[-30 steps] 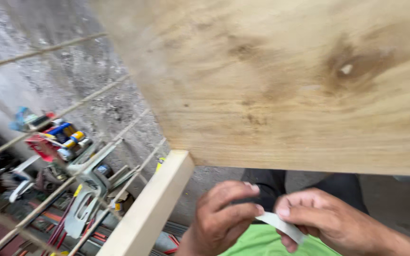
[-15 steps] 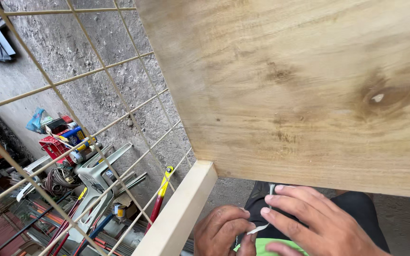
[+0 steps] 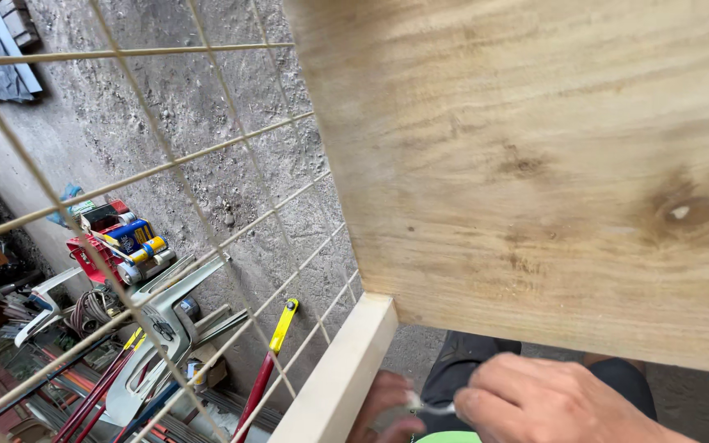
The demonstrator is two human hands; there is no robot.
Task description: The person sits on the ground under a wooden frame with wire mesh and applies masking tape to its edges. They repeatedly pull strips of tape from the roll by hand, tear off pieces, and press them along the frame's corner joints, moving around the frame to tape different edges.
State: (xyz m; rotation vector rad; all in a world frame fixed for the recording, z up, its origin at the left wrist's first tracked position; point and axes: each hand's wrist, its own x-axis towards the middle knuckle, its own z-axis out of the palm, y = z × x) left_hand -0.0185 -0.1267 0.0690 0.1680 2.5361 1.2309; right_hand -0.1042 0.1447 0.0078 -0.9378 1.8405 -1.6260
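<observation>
**Both hands on a small pale strip under the plywood**

A thin whitish strip (image 3: 430, 406) sits low in view, just below the edge of a large plywood panel (image 3: 551, 164). The right hand (image 3: 551, 402) pinches one end of it with fingers closed; the left hand (image 3: 387, 406), partly behind a pale wooden rail (image 3: 342, 377), grips the other end. How far the work has got cannot be judged: the strip looks blurred. Beyond, a wire mesh (image 3: 166, 164) crosses the concrete floor (image 3: 166, 107). Further left lies a red tray (image 3: 96, 246) holding blue-and-yellow cans (image 3: 137, 238), near a red-and-yellow-handled tool (image 3: 276, 344).
</observation>
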